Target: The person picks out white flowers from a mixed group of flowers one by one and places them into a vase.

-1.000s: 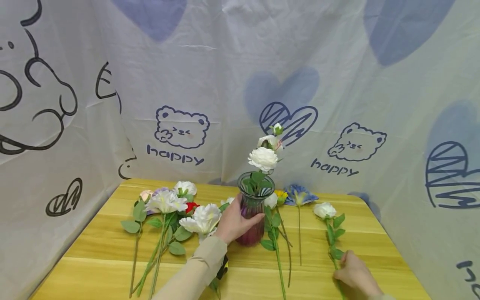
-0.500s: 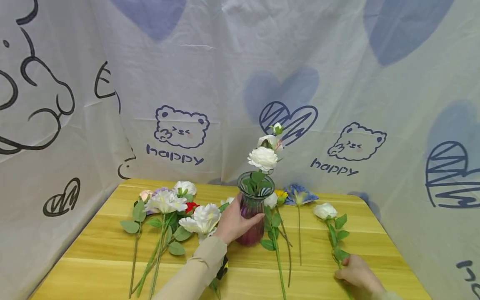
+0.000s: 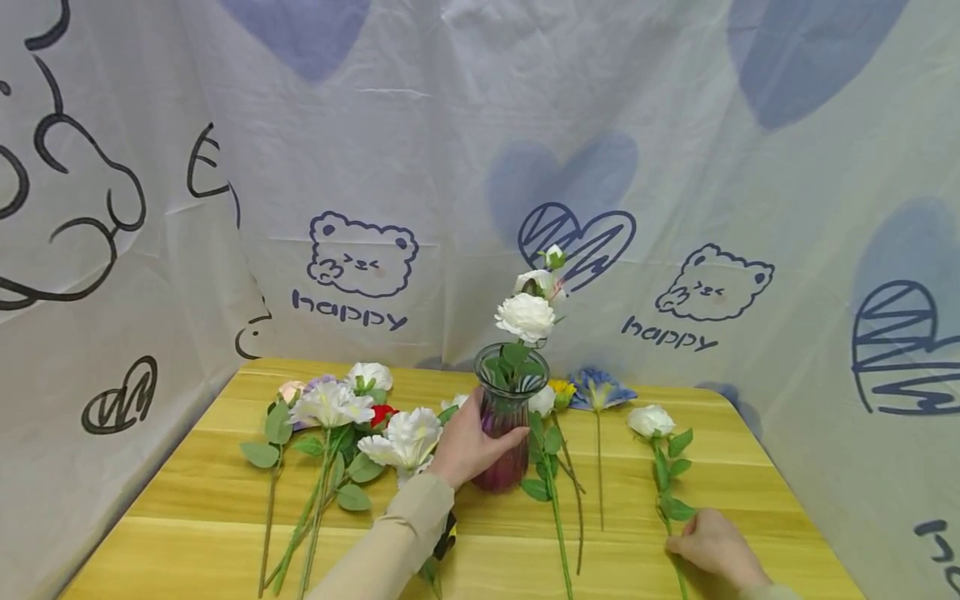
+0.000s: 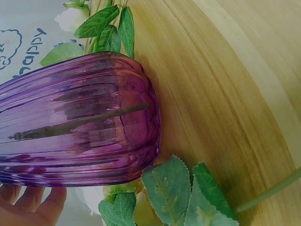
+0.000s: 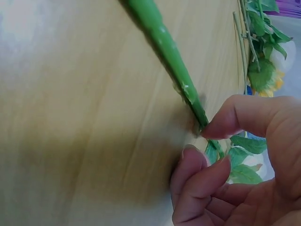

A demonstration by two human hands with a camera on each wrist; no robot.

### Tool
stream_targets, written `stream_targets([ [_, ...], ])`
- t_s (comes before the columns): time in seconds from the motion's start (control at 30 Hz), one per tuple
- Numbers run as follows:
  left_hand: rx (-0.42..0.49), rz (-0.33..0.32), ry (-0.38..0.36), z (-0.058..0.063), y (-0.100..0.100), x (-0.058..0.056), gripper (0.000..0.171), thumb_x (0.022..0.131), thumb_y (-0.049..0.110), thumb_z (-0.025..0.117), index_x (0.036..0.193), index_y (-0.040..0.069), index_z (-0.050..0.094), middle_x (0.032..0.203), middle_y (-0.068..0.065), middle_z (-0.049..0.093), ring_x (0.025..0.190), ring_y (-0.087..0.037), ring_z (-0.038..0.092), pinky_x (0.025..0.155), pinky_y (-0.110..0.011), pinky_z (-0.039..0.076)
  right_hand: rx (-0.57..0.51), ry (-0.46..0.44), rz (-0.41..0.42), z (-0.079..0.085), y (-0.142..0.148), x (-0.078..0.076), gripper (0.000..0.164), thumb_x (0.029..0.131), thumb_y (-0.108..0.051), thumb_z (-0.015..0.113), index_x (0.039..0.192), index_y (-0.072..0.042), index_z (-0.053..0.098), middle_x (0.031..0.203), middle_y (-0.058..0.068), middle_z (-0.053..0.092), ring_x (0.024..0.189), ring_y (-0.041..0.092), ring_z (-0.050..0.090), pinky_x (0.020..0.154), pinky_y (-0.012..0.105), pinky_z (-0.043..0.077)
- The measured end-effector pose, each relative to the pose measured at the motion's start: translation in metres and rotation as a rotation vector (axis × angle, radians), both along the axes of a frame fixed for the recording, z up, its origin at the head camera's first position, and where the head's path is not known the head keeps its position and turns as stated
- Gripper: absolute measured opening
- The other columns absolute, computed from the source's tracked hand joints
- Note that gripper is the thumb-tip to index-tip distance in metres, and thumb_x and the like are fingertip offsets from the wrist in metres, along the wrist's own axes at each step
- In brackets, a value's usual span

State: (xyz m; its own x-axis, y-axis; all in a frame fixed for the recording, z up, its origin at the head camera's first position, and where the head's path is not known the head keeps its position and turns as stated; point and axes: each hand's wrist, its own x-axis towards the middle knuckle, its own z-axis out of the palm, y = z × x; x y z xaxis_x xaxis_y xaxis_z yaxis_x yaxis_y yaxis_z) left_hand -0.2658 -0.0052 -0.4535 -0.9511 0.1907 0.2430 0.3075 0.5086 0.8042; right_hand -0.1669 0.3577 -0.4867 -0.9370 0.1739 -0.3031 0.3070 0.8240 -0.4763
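Our left hand [image 3: 469, 448] still grips the upright purple vase [image 3: 507, 410]; our right hand [image 3: 714, 546] pinches by its stem a white rose [image 3: 651, 422], just swung slightly but remaining outside the vase, to its right.

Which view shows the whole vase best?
Head: the vase shows from rim to base, partly behind the left hand. Left wrist has its ribbed body close up, rim out of frame; right wrist catches only a purple sliver.
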Motion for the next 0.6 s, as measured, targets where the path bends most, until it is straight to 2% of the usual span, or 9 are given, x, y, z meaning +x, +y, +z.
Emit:
stream_targets([
  [0.27,0.001,0.001,0.0,0.0012,-0.0001,0.0003,0.085,0.082,0.058,0.077,0.147,0.016,0.042,0.136,-0.011,0.063,0.125,-0.031,0.063,0.105,-0.049,0.053,-0.018,0.004,0.002,0.0014,0.0027,-0.003,0.042,0.079,-0.019,0.069,0.051,-0.02,0.039,0.048,-0.008,0.031,0.047,0.009,0.028,0.052,0.024,0.033],
  [0.47,-0.001,0.003,0.004,0.0007,-0.0003,0.0002,0.085,0.082,0.057,0.077,0.147,0.015,0.042,0.136,-0.012,0.062,0.125,-0.031,0.063,0.105,-0.049,0.053,-0.084,-0.018,-0.029,0.0032,-0.0007,-0.0068,0.039,0.077,-0.027,0.071,0.05,-0.019,0.044,0.046,-0.008,0.032,0.046,0.011,0.032,0.05,0.026,0.037],
  [0.6,0.0,0.003,0.001,0.0005,-0.0002,0.0005,0.085,0.082,0.058,0.077,0.147,0.015,0.042,0.136,-0.012,0.062,0.125,-0.031,0.062,0.105,-0.049,0.053,-0.051,-0.002,-0.015,0.0015,-0.0048,-0.0082,0.04,0.075,-0.026,0.073,0.05,-0.021,0.042,0.046,-0.008,0.034,0.045,0.01,0.034,0.049,0.025,0.036],
])
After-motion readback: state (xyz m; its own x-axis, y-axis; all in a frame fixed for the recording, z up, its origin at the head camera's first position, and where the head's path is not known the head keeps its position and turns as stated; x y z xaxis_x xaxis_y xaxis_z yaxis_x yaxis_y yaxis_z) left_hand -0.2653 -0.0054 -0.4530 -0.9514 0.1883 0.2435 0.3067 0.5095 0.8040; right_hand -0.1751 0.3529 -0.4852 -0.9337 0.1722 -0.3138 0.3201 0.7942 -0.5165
